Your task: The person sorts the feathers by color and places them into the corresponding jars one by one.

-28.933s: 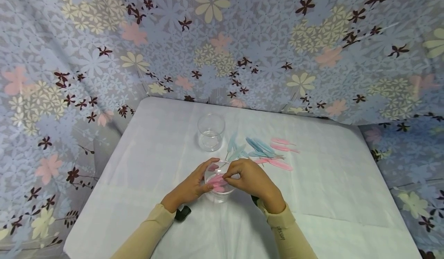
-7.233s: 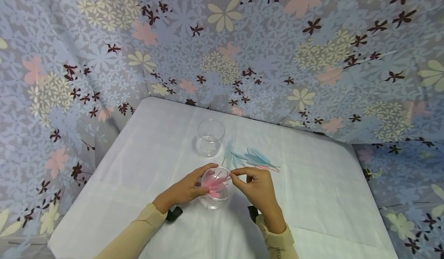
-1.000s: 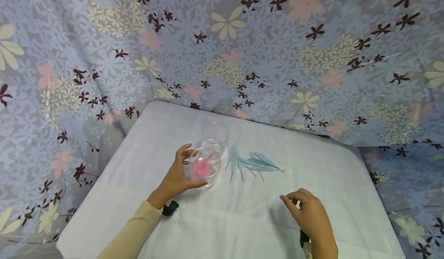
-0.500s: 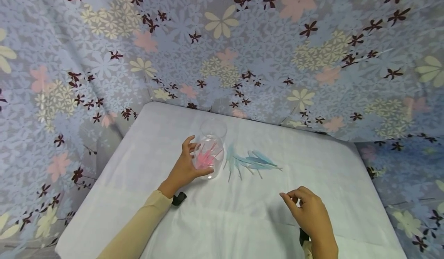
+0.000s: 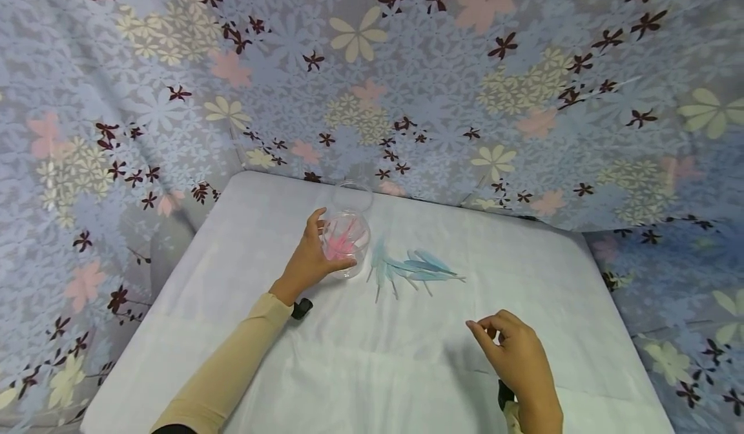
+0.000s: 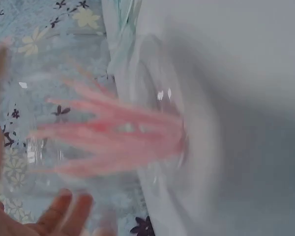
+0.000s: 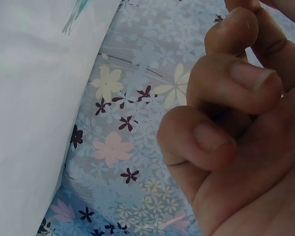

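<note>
My left hand (image 5: 308, 259) grips a clear jar (image 5: 359, 258), thumb on its near side and fingers round the far left side. Inside the jar stand several pink feathers (image 5: 338, 248), their stems spreading upward. In the left wrist view the pink feathers (image 6: 123, 137) are blurred behind the jar's see-through wall. Just behind the held jar is a second clear jar (image 5: 352, 192), partly hidden by it. My right hand (image 5: 514, 353) hovers over the right front of the table, fingers loosely curled and holding nothing, as the right wrist view also shows.
Several light blue feathers (image 5: 430, 266) lie loose on the white-covered table (image 5: 581, 324), right of the held jar. A flowered cloth (image 5: 430, 85) hangs behind the table and along its sides.
Earlier, the right hand put pink feathers into the jar; those on the table are gone. Over the last second the left hand carried the jar away, toward the second jar. The right hand stays nearly still.
</note>
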A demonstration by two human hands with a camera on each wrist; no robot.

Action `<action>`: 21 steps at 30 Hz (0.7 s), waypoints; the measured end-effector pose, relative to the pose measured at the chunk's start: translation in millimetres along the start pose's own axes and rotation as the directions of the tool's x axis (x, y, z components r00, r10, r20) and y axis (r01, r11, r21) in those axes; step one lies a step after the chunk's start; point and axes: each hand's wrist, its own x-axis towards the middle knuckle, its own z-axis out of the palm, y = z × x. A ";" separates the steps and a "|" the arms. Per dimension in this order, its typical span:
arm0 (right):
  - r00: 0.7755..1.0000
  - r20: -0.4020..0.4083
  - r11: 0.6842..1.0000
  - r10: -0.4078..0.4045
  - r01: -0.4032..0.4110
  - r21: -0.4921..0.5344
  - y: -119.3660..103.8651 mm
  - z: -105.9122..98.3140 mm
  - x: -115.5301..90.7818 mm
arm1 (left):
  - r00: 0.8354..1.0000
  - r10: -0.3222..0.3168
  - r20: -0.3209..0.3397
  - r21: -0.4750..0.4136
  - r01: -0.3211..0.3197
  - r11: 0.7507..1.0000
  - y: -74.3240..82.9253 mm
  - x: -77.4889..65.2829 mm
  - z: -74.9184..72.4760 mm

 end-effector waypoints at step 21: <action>0.994 -0.059 0.996 0.089 -0.089 0.001 7.8 -4.1 -27.8 | 0.914 -0.353 0.200 0.583 0.178 0.792 92.5 135.9 -15.7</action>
